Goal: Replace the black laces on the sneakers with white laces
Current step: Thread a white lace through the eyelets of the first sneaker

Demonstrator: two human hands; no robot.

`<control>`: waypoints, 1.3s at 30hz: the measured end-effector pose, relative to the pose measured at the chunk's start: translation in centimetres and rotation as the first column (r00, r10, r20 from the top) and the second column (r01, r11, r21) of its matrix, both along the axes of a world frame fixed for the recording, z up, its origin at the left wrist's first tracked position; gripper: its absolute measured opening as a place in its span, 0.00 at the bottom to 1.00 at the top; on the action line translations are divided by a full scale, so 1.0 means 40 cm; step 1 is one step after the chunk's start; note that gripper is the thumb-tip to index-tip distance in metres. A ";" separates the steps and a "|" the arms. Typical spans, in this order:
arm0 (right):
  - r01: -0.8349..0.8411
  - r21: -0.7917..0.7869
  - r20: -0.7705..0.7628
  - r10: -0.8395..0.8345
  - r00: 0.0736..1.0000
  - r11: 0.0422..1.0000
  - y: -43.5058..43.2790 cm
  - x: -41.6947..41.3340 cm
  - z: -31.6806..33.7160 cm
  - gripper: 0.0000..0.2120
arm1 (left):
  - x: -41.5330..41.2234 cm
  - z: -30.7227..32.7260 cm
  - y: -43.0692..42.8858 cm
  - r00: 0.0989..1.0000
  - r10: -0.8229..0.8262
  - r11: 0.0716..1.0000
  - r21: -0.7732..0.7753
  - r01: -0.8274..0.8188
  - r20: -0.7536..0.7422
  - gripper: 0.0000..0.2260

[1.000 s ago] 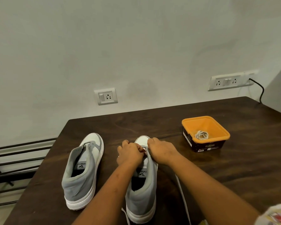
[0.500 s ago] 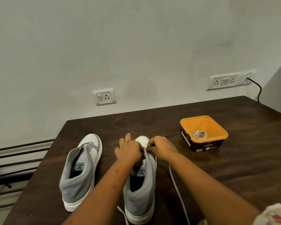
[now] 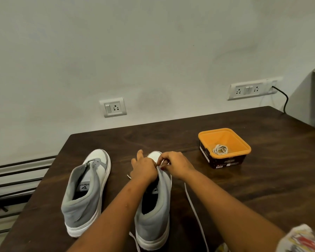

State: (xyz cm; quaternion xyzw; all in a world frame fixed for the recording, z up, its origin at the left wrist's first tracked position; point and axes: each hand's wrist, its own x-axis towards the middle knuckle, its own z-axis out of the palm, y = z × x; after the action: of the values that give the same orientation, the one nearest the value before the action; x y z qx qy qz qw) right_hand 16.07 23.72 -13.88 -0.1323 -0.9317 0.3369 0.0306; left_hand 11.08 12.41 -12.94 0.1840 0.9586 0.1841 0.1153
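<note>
Two grey and white high-top sneakers stand on the dark wooden table [image 3: 244, 188], toes pointing away from me. The left sneaker [image 3: 87, 191] has no lace visible. Both hands work at the eyelets of the right sneaker [image 3: 155, 211]. My left hand [image 3: 144, 169] holds the shoe's upper near the eyelets, with one finger raised. My right hand [image 3: 176, 165] pinches a white lace [image 3: 193, 206] at the eyelets; the lace trails down the table on the shoe's right side. Another lace end [image 3: 129, 176] shows left of the shoe.
An orange tub [image 3: 244, 142] with a dark label stands at the right and holds a coiled white lace [image 3: 220, 149]. Wall sockets [image 3: 113, 107] sit behind the table. A black cable [image 3: 285, 99] hangs at the far right. A metal rack [image 3: 16, 179] stands left of the table.
Both hands have shifted slightly toward the toe of the right sneaker. My right hand's fingers have drawn the lace up at the eyelets, and a lace end now shows on the shoe's left side.
</note>
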 end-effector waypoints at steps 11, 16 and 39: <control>-0.075 0.057 0.066 0.071 0.995 0.996 -0.001 0.001 0.005 0.17 | -0.024 -0.030 0.002 0.973 0.183 0.929 0.300 -0.218 0.141 0.13; -0.060 0.024 0.076 0.058 0.995 0.998 0.010 0.007 0.009 0.17 | -0.054 0.021 -0.054 0.914 0.121 0.761 0.554 -0.337 0.388 0.09; -0.116 -0.005 0.154 0.115 0.981 0.993 -0.028 -0.004 0.028 0.14 | -0.020 0.053 -0.097 0.899 -0.403 0.895 -0.277 0.349 -0.170 0.15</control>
State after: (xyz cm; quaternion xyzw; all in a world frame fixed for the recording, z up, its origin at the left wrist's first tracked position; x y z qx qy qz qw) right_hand 15.92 22.62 -12.74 -0.1038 -0.9381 0.3249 -0.0607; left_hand 10.27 8.52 -10.81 0.3711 0.9263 0.0191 0.0620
